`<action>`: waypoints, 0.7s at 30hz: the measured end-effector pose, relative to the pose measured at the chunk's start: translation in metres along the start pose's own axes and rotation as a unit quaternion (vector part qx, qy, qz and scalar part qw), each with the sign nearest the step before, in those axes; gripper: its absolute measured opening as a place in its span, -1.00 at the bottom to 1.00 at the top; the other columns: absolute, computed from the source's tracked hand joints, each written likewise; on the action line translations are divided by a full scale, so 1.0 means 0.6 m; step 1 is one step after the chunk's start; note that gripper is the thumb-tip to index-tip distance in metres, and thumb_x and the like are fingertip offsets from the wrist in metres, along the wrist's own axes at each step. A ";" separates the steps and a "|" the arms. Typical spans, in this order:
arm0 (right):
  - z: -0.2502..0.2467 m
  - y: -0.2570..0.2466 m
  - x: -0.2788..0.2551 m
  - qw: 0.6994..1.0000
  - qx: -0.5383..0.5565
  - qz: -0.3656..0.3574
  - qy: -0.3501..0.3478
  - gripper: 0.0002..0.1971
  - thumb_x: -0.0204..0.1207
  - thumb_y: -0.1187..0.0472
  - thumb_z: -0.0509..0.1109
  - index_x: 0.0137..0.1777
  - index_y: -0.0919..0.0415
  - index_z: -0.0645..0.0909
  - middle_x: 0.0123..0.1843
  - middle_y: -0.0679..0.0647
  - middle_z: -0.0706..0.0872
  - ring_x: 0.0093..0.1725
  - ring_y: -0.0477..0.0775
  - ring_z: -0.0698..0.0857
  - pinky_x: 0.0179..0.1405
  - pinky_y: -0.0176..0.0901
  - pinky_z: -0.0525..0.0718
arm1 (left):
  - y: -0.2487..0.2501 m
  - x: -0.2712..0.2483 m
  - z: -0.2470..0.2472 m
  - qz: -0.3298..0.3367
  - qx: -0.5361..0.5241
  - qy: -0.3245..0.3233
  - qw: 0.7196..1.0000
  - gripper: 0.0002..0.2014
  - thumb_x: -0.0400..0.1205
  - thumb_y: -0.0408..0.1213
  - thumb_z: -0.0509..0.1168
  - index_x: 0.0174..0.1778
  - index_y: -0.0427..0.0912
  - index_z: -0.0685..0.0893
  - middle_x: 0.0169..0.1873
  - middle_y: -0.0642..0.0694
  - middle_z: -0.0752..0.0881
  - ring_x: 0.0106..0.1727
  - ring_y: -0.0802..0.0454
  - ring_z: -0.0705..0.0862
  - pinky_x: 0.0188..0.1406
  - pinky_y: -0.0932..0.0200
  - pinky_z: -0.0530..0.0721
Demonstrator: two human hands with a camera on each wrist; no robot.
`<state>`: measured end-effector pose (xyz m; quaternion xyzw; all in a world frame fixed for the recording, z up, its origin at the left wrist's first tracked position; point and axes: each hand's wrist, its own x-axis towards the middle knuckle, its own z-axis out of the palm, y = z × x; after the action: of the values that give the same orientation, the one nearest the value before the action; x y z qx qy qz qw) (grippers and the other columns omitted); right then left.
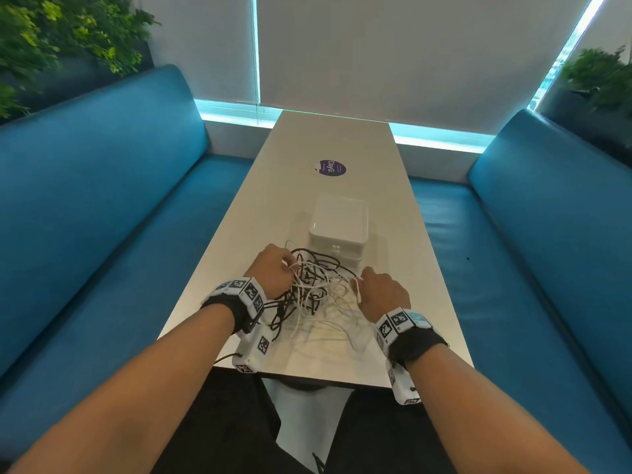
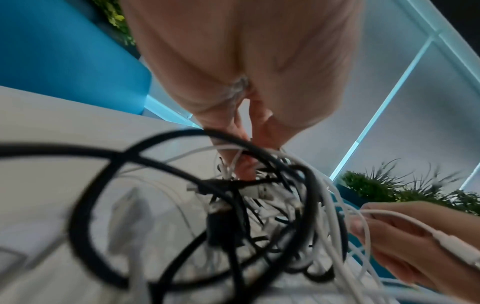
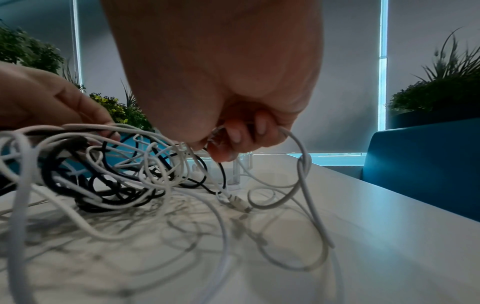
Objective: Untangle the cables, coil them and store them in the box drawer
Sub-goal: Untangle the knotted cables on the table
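A tangle of black and white cables point(image 1: 309, 289) lies on the white table point(image 1: 342, 142) between my hands, in front of the white box point(image 1: 338, 227). My left hand point(image 1: 273, 271) pinches white strands at the tangle's left side, lifting part of the tangle point(image 2: 259, 195). My right hand point(image 1: 379, 292) grips a white cable point(image 3: 303, 164) at the right side, fingers curled round it, and its connector end point(image 3: 240, 204) rests on the table. Loose white loops spread toward the near edge.
Blue benches point(image 1: 102, 200) run along both sides of the narrow table. A purple round sticker point(image 1: 330, 168) sits beyond the box. Green plants point(image 1: 68, 39) stand behind the bench backs. The table's near edge is just below my wrists.
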<state>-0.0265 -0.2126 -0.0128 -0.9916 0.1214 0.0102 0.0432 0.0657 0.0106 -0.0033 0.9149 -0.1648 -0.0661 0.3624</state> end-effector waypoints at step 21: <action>0.004 -0.005 -0.002 1.000 0.002 0.000 0.003 -0.61 0.74 -0.14 0.00 0.22 0.15 0.45 0.10 0.16 0.69 0.05 0.26 0.71 -0.09 0.01 0.60 | 0.007 -0.020 0.013 0.012 0.054 0.057 0.997 -0.75 0.75 -0.17 0.26 -0.14 -0.18 0.36 -0.27 -0.12 0.55 -0.23 -0.22 0.50 -0.28 0.00 0.40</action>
<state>-0.0268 -0.2093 -0.0148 -0.9915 0.1218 0.0072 0.0445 0.0515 0.0071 -0.0058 0.9334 -0.1584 -0.0008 0.3220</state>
